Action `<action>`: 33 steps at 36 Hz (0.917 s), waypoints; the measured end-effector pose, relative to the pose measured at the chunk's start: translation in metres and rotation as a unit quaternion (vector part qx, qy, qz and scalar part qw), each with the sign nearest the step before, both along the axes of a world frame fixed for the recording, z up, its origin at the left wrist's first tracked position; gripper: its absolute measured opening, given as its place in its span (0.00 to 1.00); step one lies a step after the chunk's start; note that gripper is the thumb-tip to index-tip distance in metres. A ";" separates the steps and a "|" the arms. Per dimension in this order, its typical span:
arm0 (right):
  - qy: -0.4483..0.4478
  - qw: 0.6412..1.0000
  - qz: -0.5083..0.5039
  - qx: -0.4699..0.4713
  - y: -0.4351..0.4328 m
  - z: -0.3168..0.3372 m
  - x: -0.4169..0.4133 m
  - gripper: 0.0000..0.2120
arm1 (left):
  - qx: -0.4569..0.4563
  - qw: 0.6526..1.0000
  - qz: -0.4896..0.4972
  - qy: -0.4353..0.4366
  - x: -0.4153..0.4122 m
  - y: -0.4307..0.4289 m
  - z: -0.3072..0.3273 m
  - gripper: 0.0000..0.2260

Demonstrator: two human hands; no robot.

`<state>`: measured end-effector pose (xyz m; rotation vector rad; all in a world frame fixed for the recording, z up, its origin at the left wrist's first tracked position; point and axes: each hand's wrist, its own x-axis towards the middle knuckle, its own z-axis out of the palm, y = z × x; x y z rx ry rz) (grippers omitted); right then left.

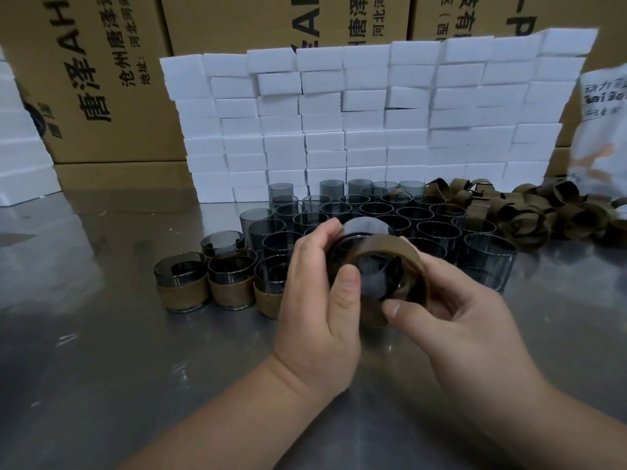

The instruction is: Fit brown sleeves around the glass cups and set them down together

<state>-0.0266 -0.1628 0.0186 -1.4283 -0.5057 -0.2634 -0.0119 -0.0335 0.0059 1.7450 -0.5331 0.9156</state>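
Observation:
My left hand [319, 300] grips a smoky glass cup [364, 232] tipped on its side above the steel table, its base facing me. My right hand [451, 320] holds a brown sleeve [403, 252] ringed around the cup's near end. Several bare glass cups [424, 232] stand packed behind my hands. To the left stand several sleeved cups [183, 283] in a row. A heap of loose brown sleeves [529, 212] lies at the right.
A wall of stacked white foam blocks [366, 123] runs behind the cups, with cardboard boxes [101, 79] behind it. A white printed bag [600, 130] stands at the far right. Bare steel table [101, 368] stretches in front and to the left.

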 end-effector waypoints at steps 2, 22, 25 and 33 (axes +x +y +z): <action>-0.010 1.000 0.001 -0.012 0.000 -0.001 -0.001 0.23 | 0.014 1.000 0.012 0.011 0.002 0.001 0.001 0.30; 0.054 0.997 -0.036 0.034 -0.002 -0.005 0.004 0.26 | 0.062 0.997 0.044 0.019 0.002 0.004 0.006 0.23; 0.052 0.997 -0.039 0.034 -0.002 -0.003 0.004 0.26 | 0.063 0.997 0.045 0.018 0.001 0.003 0.008 0.23; 0.074 0.996 -0.032 0.038 -0.001 -0.002 0.004 0.25 | 0.081 0.995 0.049 0.023 0.001 0.004 0.010 0.23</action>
